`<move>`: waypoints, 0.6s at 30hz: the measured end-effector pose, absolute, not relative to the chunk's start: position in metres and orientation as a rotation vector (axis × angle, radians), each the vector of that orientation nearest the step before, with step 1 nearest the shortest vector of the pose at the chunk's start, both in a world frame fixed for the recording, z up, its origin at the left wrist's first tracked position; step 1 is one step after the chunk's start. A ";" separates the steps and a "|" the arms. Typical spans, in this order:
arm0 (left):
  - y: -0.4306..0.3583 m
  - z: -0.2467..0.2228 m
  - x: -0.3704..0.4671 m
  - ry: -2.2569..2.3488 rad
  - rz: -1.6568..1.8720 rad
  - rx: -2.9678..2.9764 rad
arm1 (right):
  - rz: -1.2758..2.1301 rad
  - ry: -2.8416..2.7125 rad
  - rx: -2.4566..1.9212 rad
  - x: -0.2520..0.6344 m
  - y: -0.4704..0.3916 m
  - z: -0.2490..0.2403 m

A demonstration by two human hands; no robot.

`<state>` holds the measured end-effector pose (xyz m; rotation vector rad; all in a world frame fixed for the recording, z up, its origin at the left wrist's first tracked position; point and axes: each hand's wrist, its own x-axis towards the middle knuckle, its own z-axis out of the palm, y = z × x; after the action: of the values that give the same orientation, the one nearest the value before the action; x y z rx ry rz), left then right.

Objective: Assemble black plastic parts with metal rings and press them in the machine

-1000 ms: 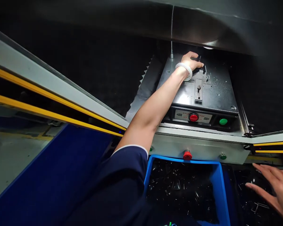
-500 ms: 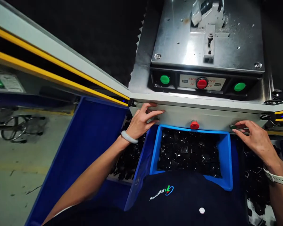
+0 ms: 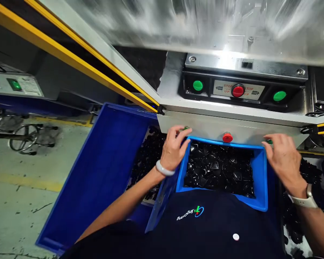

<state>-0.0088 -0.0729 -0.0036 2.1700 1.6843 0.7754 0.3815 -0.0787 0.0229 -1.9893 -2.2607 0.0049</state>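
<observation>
My left hand [image 3: 174, 148] is at the machine's front panel [image 3: 205, 124], fingers apart and bent, just below a small green button [image 3: 186, 128]. It holds nothing. At the panel's right part, my right hand [image 3: 283, 154] has its thumb and fingers spread around another green button [image 3: 269, 141]; whether it touches the button I cannot tell. Between the hands sits a red knob [image 3: 227, 137]. Below it stands a light blue bin [image 3: 261, 180] filled with shiny black plastic pieces [image 3: 218, 165]. A blurred clear cover [image 3: 191, 28] hangs over the metal plate [image 3: 272, 67], hiding most of the fixture.
A control box with a red stop button [image 3: 237, 90] and green buttons [image 3: 198, 85] lies behind the panel. Yellow-edged frame bars [image 3: 97, 68] slant on the left. A dark blue bin [image 3: 97, 172] with black pieces stands left; a wheeled stool base [image 3: 24, 138] is farther off.
The clear cover has come down over the plate and fixture. My left hand has drawn back from the panel, and my right hand's fingers have spread off the button. The view has shifted slightly.
</observation>
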 end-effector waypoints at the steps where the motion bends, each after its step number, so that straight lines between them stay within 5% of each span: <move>1: -0.091 -0.001 -0.005 1.626 0.724 2.175 | 0.073 -2.340 -1.849 0.363 -0.083 0.021; 5: -0.161 0.006 0.011 1.459 0.160 2.138 | 0.557 -2.733 -1.208 0.271 -0.089 -0.005; 10: -0.193 -0.007 0.022 1.416 -0.482 2.020 | 0.615 -2.934 -1.026 0.201 -0.080 -0.040; 18: -0.186 -0.042 0.039 1.223 0.059 1.752 | 0.587 -3.030 -1.202 0.222 -0.088 -0.032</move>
<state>0.0390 -0.1862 -0.0421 1.7518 1.2231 0.0588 0.2219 -0.0877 -0.0320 -1.2022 -3.0302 0.5866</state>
